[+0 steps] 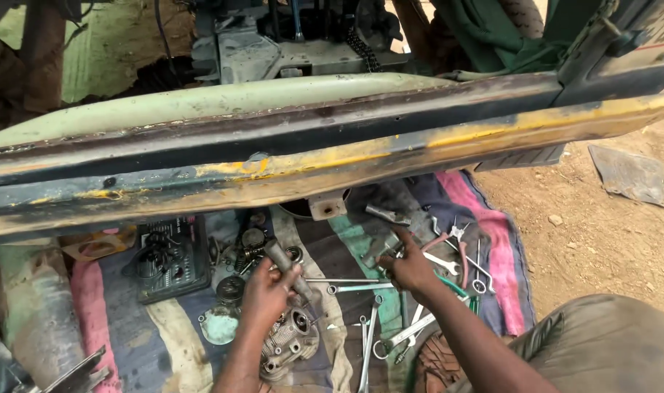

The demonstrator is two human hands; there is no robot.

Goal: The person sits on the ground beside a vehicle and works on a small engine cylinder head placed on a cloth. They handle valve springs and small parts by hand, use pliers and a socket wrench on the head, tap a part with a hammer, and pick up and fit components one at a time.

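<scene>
1. Left hand (268, 291) closed around grey cylindrical tool (288, 268), just above engine casting (292, 342).
2. Right hand (408, 268) open, forefinger extended onto metal part (381, 249) right of casting.
3. Risk: greasy grip; tool could drop onto casting.
4. Black socket case (168, 258) left of casting; labels unreadable.

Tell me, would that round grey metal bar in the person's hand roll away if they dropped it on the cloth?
Probably a little: the metal bar in the left hand looks round. The striped cloth is wrinkled and cluttered with wrenches, so it would likely stop soon. It seems stiff and heavy.
</scene>
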